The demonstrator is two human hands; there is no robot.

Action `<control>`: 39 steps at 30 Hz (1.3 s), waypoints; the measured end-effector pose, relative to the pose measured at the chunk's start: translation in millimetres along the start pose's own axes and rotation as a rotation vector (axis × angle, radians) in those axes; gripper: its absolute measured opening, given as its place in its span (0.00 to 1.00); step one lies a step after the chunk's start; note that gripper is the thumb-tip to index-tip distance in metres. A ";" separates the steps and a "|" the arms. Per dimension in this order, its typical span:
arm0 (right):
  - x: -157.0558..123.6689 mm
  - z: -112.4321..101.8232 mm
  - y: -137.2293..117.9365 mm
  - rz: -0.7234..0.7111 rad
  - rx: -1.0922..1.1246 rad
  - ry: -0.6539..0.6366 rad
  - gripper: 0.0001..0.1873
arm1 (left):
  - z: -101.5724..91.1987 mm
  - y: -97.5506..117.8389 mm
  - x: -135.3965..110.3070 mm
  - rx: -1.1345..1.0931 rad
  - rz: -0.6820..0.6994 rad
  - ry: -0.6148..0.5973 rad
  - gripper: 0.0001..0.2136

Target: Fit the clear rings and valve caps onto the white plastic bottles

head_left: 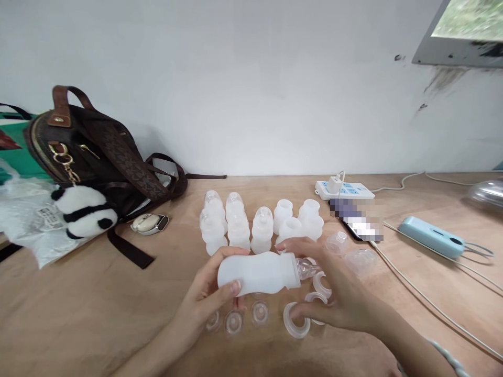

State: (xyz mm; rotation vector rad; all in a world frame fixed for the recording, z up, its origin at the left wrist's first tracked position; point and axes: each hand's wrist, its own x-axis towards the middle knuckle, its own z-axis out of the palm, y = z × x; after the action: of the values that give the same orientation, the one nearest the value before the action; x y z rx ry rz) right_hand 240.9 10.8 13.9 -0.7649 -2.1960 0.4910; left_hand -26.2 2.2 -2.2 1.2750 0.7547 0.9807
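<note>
My left hand (pixel 208 293) grips a white translucent bottle (pixel 259 273) lying sideways above the wooden table (pixel 78 314). My right hand (pixel 338 293) is at the bottle's neck, fingers curled round the clear teat (pixel 306 268) fitted there. Beneath the hands lie several clear teats (pixel 259 313) and white screw rings (pixel 295 319). Behind them stand several white bottles (pixel 239 222), some with caps on, some bare-necked (pixel 310 214). Two clear caps (pixel 359 260) lie to the right.
A brown bag (pixel 98 152) with a panda plush (pixel 84 212) sits at the back left beside plastic packaging (pixel 27 220). A power strip (pixel 343 189), a blurred phone (pixel 356 220), white cables (pixel 424 298) and a light-blue device (pixel 430 236) occupy the right side.
</note>
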 end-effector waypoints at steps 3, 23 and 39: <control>0.9 6.5 -1.1 -0.174 -0.158 0.085 0.20 | 0.8 1.5 -0.1 0.008 0.007 -0.024 0.16; 6.5 -22.5 -9.7 0.215 0.056 0.157 0.14 | -1.5 -7.9 -16.8 0.984 0.873 0.152 0.20; -11.8 -78.3 42.5 0.704 -0.735 0.419 0.16 | 3.1 -3.5 -15.5 0.818 0.811 0.198 0.19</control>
State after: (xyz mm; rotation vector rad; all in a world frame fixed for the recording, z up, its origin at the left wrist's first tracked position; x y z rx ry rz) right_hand 322.0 43.2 35.1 -1.8654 -1.6378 -0.1861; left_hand -29.2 -13.2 -6.1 2.3259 0.8373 1.5328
